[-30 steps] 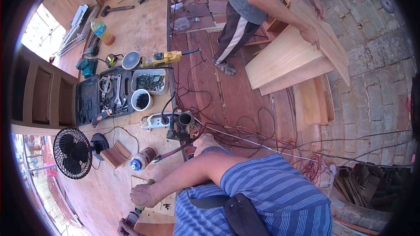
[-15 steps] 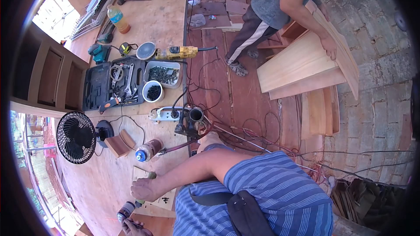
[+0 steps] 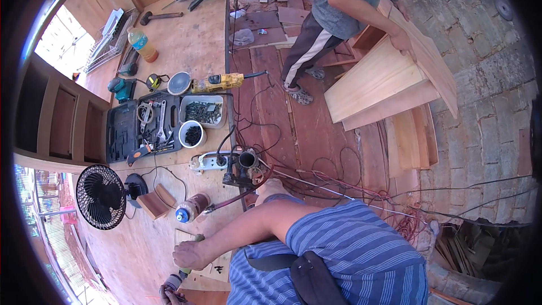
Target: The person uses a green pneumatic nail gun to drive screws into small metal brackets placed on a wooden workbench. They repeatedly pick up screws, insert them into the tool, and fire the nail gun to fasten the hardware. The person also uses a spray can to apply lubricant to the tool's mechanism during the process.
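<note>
My right hand [image 3: 192,255] is closed around a green-and-grey power drill [image 3: 184,271], whose rounded green rear end shows beyond the wrist side. The drill's grey front points down-left toward my left hand [image 3: 170,295], which is at the lower edge with curled fingers. What those fingers hold is too small and partly cut off. Beneath the hands lie a pale board [image 3: 224,261] and a reddish-brown board [image 3: 206,296]. Several small black screws [image 3: 219,269] rest on the pale board beside my right hand.
Around me on the workbench stand a bottle with a blue cap [image 3: 192,208], a black fan [image 3: 101,196], a power strip [image 3: 212,161], a toolbox [image 3: 121,127] and a yellow grinder [image 3: 223,82]. Cables [image 3: 339,186] trail over the floor. Another person [image 3: 350,17] handles wooden panels [image 3: 378,79].
The view has shifted slightly, so the far bench and the other person appear further left. My hands stay close together at the drill, and its front end sits lower, nearer my left hand.
</note>
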A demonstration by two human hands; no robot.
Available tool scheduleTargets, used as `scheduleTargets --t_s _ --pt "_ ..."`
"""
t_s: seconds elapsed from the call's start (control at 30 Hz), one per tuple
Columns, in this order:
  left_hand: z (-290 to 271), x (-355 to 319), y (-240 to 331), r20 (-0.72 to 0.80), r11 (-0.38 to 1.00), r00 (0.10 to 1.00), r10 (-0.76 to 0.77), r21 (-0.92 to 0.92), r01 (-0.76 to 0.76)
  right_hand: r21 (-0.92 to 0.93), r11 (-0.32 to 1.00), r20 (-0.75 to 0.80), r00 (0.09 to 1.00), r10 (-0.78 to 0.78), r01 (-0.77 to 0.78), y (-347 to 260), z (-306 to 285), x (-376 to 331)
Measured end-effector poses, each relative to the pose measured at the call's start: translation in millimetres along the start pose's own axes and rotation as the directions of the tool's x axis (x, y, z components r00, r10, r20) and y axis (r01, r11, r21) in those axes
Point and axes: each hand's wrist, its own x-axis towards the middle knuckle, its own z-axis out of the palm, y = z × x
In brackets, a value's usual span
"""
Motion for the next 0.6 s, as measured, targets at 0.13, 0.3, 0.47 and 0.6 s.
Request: scheduleTargets --t_s 0.13,0.3,0.47,0.6 --pt "1.7 4.7 0.5 0.032 1.000 0.999 -0.024 -0.004 0.024 0.002 1.000 -0.004 1.000 0.007 -0.007 0.9 -0.5 0.4" --pt "22.9 -10.3 27.3 0.035 0.992 0.997 -0.063 -0.108 0.066 -0.027 0.998 -0.020 0.998 -0.057 0.056 2.1 -3.4 -2.6" --pt "27.5 -5.5 38.9 0.052 0.993 0.993 -0.109 -0.047 0.112 -0.053 0.997 -0.013 0.998 -0.066 0.065 1.7 -2.4 -0.6" --pt "-11.4 31.8 -8.6 0.311 0.932 0.926 0.215 0.219 -0.290 -0.072 0.997 0.069 0.997 -0.033 0.038 1.0 -1.9 8.0"
